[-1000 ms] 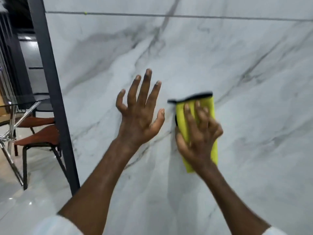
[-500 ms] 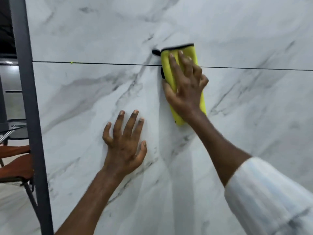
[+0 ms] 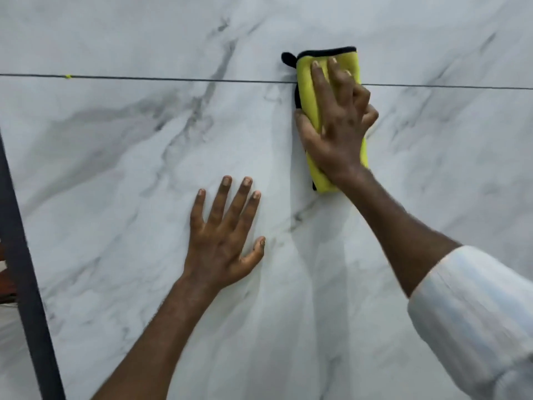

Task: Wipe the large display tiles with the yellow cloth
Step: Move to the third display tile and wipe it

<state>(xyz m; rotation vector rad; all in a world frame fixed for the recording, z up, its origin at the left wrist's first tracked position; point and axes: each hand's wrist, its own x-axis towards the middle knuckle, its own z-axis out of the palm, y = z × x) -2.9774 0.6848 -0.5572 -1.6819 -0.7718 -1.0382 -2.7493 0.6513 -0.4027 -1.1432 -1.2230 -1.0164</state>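
Note:
A large white display tile (image 3: 115, 197) with grey marble veins fills the view, and a second tile (image 3: 144, 33) stands above it past a thin dark joint line (image 3: 173, 79). A folded yellow cloth (image 3: 310, 90) with a black hem lies flat across that joint. My right hand (image 3: 337, 131) presses on the cloth, thumb hooked around its left edge. Lower and to the left, my left hand (image 3: 225, 241) rests flat on the lower tile with its fingers spread, holding nothing.
A dark metal post (image 3: 20, 269) runs up the left edge of the view, beside the tile. A small yellow speck (image 3: 68, 76) sits on the joint line at the left. A bit of a reddish-brown seat (image 3: 4, 284) shows behind the post.
My right hand has slid the cloth upward from the lower tile until it straddles the joint line. My left hand has stayed flat on the lower tile. The view has tilted up.

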